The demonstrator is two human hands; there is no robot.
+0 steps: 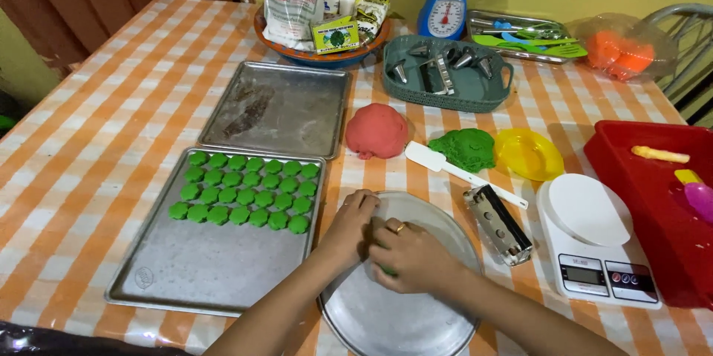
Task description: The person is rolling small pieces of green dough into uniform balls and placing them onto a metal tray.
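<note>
Both hands meet over the round plate (416,319), which lies on the tabletop (96,126) just beside the near tray (186,267). The left hand (349,226) and the right hand (412,256) press together on a small piece of green dough (388,272). Only a bit of it shows under the right fingers (382,248). The left grip is curled against it, and the right grip is clenched over it; a ring sits on one right finger.

To shape this piece well, I think the pressure should be light and even from both sides, so the piece keeps the same thickness as the green pieces (245,187) already set in rows on the near tray. It is better to work over the plate, so crumbs stay there and not on the cloth.

The rows fill only the far part of that tray, so a new piece fits best close to the last row, near but not touching its neighbours.

The green lump (464,148), the spatula (460,170) and the metal press (499,224) lie to the right of the plate, all within easy reach. The red dough (377,129) lies further back.
</note>
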